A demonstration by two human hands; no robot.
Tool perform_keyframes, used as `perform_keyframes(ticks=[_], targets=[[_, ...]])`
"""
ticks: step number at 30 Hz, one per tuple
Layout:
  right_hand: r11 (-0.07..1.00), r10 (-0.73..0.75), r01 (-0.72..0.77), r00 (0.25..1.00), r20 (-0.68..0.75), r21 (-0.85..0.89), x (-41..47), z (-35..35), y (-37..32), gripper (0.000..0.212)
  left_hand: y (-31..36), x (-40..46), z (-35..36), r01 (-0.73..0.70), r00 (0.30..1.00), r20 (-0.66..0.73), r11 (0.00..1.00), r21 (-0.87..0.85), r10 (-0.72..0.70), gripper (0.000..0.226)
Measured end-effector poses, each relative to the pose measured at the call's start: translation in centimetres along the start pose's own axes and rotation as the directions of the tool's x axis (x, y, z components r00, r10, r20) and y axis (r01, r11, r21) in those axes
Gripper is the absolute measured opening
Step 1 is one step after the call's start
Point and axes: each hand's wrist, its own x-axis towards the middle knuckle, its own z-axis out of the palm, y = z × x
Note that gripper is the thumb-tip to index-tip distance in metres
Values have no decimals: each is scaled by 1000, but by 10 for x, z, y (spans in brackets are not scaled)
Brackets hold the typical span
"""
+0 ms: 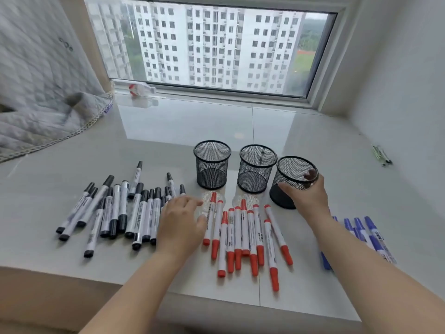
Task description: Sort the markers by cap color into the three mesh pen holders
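Three black mesh pen holders stand in a row on the pale sill: the left holder (212, 165), the middle holder (257, 168) and the right holder (292, 174), which is tilted. My right hand (307, 195) grips the right holder by its rim and wall. All three look empty. Black-capped markers (115, 213) lie in a heap at the left. Red-capped markers (243, 235) lie in the middle. Blue-capped markers (366, 232) lie at the right, partly hidden by my right forearm. My left hand (180, 222) hovers open between the black and red heaps, fingers spread, holding nothing.
A grey quilted blanket (41, 97) drapes over the sill's left side. A plastic bottle (139, 89) lies by the window frame at the back. A small green-and-black object (381, 155) lies near the right wall. The sill's front edge (192, 297) runs below the markers.
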Motion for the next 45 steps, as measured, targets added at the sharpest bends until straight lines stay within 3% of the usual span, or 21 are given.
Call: perform_keyframes(ticks=[10, 13, 16, 22, 27, 35, 39, 45], targets=[[996, -29, 26, 999, -28, -83, -2, -1, -7, 97, -7, 1, 2, 47, 998, 34, 998, -31, -46, 32], [966, -139, 102, 980, -144, -238, -13, -4, -21, 97, -9, -1, -3, 56, 998, 39, 997, -53, -54, 31], [875, -324, 229, 932, -163, -427, -31, -1, -37, 78, -12, -5, -12, 73, 997, 38, 995, -69, -71, 31], [796, -458, 375, 887, -66, -476, -75, 35, -63, 45, -38, -12, -40, 102, 995, -5, 993, -62, -103, 33], [789, -472, 486, 871, 136, -375, -108, 81, -80, 31, -84, -17, -69, 187, 981, -37, 981, -48, -189, 30], [789, -352, 528, 808, 472, -314, -144, 152, -103, 26, -154, -4, -105, 406, 909, -93, 914, -20, -406, 30], [755, -351, 576, 759, 548, -315, -162, 184, -115, 29, -176, 7, -100, 514, 855, -57, 857, -49, -516, 47], [685, -323, 627, 718, 616, -371, -182, 226, -127, 37, -196, 21, -86, 568, 819, 6, 813, 129, -573, 74]])
